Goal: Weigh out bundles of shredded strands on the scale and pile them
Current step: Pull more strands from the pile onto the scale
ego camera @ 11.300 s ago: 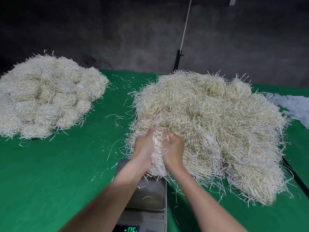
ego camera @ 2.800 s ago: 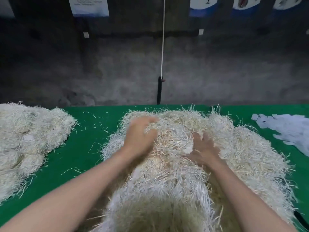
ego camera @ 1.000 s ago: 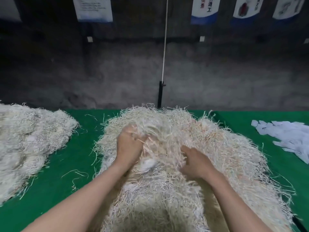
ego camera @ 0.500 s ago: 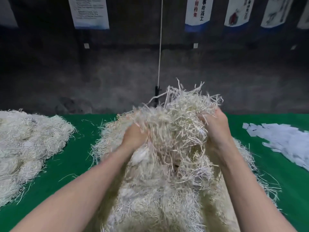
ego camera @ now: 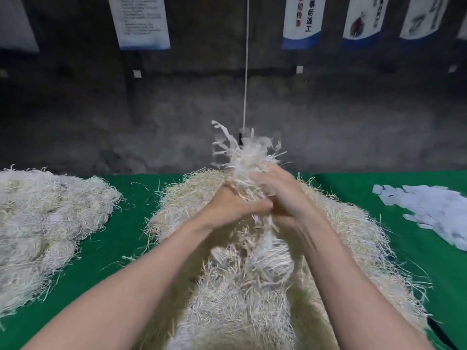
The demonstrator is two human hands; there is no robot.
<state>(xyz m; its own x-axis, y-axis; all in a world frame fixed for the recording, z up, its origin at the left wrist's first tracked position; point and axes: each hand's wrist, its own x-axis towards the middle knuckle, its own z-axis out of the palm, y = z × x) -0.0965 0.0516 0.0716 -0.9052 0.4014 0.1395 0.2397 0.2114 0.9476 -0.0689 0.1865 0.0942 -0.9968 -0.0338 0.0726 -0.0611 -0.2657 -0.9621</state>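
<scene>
A big heap of pale shredded strands (ego camera: 353, 236) covers the middle of the green table (ego camera: 131, 223). Above its centre, my left hand (ego camera: 227, 208) and my right hand (ego camera: 283, 195) are pressed close together around a bundle of strands (ego camera: 249, 160). Both hands grip it, the fingers curled round its middle. The bundle's frayed top sticks up past my fingers, and its lower strands hang down between my wrists toward the heap. The scale is not in view.
A second pile of bundled strands (ego camera: 50, 223) lies at the left of the table. White paper scraps (ego camera: 429, 210) are spread at the right. A thin white cord (ego camera: 245, 72) hangs against the dark wall behind, under several hanging posters (ego camera: 140, 21).
My hands have come together, squeezing the lifted clump into a tighter, upright bundle. Earlier they dug into the heap and pulled the strands up.
</scene>
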